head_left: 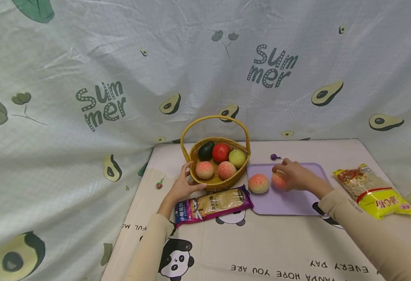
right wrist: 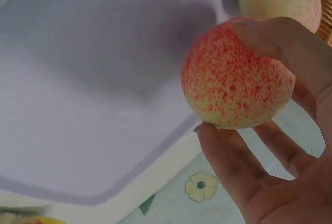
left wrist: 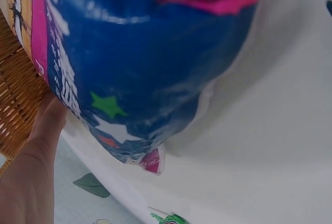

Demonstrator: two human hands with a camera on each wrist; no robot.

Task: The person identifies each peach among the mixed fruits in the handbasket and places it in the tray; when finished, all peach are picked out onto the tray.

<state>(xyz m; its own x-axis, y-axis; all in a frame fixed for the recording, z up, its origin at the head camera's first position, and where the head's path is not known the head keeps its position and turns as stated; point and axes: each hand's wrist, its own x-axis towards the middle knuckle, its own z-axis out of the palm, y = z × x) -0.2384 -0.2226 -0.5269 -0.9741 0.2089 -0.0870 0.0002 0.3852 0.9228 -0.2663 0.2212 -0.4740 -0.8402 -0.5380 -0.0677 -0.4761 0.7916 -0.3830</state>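
Note:
My right hand [head_left: 294,175] grips a red-speckled peach [right wrist: 236,79] between thumb and fingers over the purple tray [head_left: 279,207]. A second peach [head_left: 259,183] sits at the tray's left side. With fingers spread, my left hand [head_left: 181,187] rests against the left side of the wicker basket [head_left: 226,183], its thumb along the front. Inside the basket are two peaches [head_left: 204,170], a red round fruit [head_left: 221,152], a yellow-green fruit [head_left: 237,158] and a dark green avocado [head_left: 206,151]. A purple-and-blue noodle pack [head_left: 212,205] lies in front of the basket, close below the left hand.
At the right lies a yellow food bag [head_left: 375,191]. One lollipop [head_left: 275,157] is behind the tray, another [head_left: 160,183] left of the basket. The basket's tall arched handle [head_left: 214,117] stands upright. A printed curtain [head_left: 191,58] hangs behind the table.

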